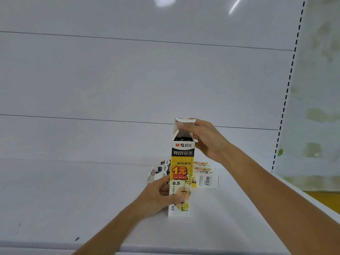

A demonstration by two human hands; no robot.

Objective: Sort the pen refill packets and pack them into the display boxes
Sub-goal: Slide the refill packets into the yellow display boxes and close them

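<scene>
White back panels (pixel 128 80) crossed by two thin horizontal seams fill most of my view, with a slotted upright (pixel 288 85) running down the right side and a blotchy pale green wall (pixel 320 89) beyond it. Below them lies a white shelf (pixel 73 199), and that is where the work sits. One display box (pixel 182 172) stands upright on the shelf, just right of centre and near me, its yellow, black and white printed front turned towards the camera. My left hand (pixel 160 197) grips its lower half from the left: the fingers (pixel 164 188) are curled against the side and the thumb lies across the front face. My right hand (pixel 204 138) comes in from the right at the top, where its fingers (pixel 191 127) are pinched on the raised top flap (pixel 184 120), which stands open above the mouth. Something dark shows inside the mouth, but I cannot make out what it is. Just behind the upright box, farther back on the shelf, more boxes (pixel 206 177) of the same kind lie flat in a small pile, one showing a barcode on the right; some at the left end (pixel 160 172) have open flaps. A few small dark marks (pixel 76 238) dot the near left of the shelf, and a yellow strip (pixel 322 197) shows past its right edge.
</scene>
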